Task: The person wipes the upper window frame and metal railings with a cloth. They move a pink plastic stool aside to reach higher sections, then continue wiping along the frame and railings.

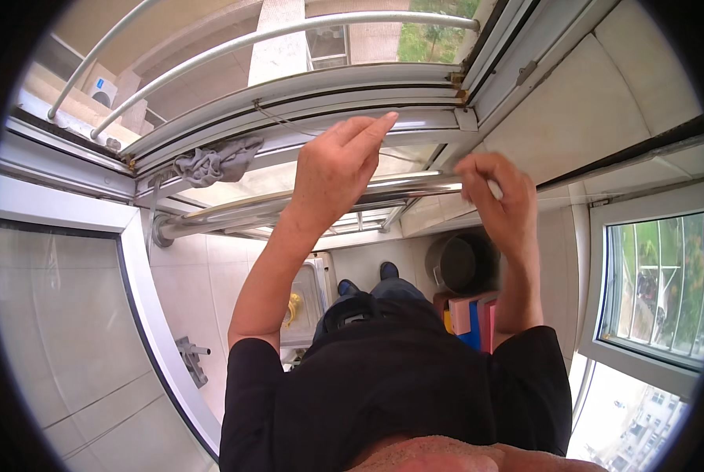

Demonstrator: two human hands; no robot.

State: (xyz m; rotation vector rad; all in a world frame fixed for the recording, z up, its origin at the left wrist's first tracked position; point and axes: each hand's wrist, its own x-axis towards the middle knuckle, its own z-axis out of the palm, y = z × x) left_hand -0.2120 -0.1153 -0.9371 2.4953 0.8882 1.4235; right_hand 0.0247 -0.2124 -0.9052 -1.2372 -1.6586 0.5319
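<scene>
My left hand (340,165) is raised over the metal rail, with its thumb and index finger brought together. A thin wire or cord (287,123) runs from the window frame to behind this hand; whether the fingers grip it is hidden. To the right, my right hand (499,192) is slightly blurred, its fingers curled. A small pale spot shows between them, too unclear to name. Left of my left hand, a crumpled grey cloth (216,162) lies over the white window sill frame (411,121). Below both hands passes a shiny round metal rail (234,218).
Curved white guard bars (328,20) cross outside the window. An opened window sash (133,259) stands at left, another window (652,283) at right. On the floor are a dark round pot (464,262), coloured boxes or folders (472,321) and a clear plastic container (310,295).
</scene>
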